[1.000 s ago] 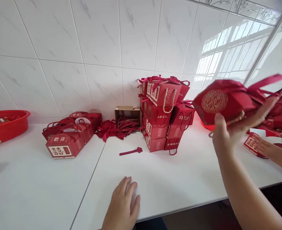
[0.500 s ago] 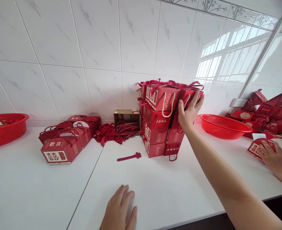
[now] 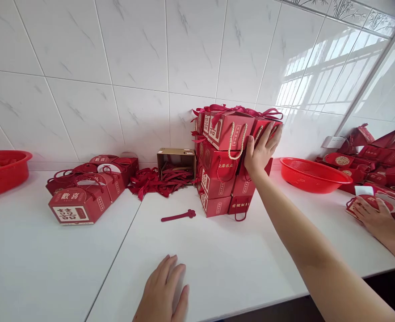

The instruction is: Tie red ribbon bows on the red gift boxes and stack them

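My right hand [image 3: 262, 150] lies with spread fingers against the front end of the upper right red gift box [image 3: 259, 123] in a stack. Beside that box, a top gift box [image 3: 233, 134] has a cream rope handle and ribbon bows. Lower in the stack, one gift box [image 3: 240, 205] lets a dark red cord handle hang at its front. My left hand [image 3: 165, 288] rests on the white table [image 3: 231, 264], fingers apart and holding nothing. A flat dark red strip with a flower-shaped end [image 3: 178, 215] lies between that hand and the stack.
An open cardboard box [image 3: 175, 152] stands behind loose red ribbons [image 3: 149, 183]. Several red gift boxes [image 3: 72, 205] and a red basin [image 3: 19, 174] are at left. At right, a red basket [image 3: 313, 175] stands near another person's hand [image 3: 380, 219] on a red box.
The view has shifted slightly. My right hand stays against the upper right box and my left hand stays on the table. The other person's fingers have moved a little over their box.
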`<move>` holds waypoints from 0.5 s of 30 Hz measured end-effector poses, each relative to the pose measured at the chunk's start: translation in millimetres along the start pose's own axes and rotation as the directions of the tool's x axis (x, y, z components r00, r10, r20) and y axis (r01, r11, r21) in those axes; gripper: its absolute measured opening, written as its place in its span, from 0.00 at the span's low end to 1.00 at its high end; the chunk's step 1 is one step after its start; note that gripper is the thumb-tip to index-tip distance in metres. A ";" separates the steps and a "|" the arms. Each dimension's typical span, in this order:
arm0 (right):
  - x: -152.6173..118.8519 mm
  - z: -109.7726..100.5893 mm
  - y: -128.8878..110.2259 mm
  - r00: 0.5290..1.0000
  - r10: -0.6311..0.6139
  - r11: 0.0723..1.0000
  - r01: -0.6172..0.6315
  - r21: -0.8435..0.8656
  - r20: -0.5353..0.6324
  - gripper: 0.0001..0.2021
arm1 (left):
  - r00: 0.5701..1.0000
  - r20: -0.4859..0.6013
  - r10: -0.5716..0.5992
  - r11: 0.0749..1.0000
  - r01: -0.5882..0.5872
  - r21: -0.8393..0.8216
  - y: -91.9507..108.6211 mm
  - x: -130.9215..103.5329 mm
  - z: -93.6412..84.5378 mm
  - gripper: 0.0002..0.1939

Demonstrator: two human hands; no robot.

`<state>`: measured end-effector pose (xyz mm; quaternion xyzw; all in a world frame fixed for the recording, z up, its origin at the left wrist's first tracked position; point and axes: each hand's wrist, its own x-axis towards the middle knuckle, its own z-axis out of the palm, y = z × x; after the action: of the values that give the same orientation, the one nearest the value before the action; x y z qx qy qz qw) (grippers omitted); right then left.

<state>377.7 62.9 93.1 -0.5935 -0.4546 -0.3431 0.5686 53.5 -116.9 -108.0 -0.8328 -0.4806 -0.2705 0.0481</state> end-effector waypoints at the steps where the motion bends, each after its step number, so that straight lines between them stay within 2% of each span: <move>1: 0.4 0.8 -0.1 1.000 0.000 1.000 0.000 -0.006 0.002 0.34 | 1.000 0.004 -0.006 1.000 0.006 -0.006 0.0 0.1 -0.2 0.16; 8: -1.4 -7.0 -1.1 0.999 0.001 1.000 -0.001 -0.005 0.053 0.34 | 0.998 0.028 -0.051 0.997 0.053 -0.063 0.2 -3.0 0.9 0.16; 15: -11.3 -23.2 -9.2 0.993 0.060 0.998 -0.061 0.007 0.102 0.33 | 0.984 -0.051 -0.171 0.977 0.162 -0.135 10.6 -3.9 5.5 0.15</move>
<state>367.7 37.7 88.7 -0.6211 -0.4665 -0.2927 0.5576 63.0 -123.7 -112.7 -0.7821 -0.5282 -0.3304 -0.0143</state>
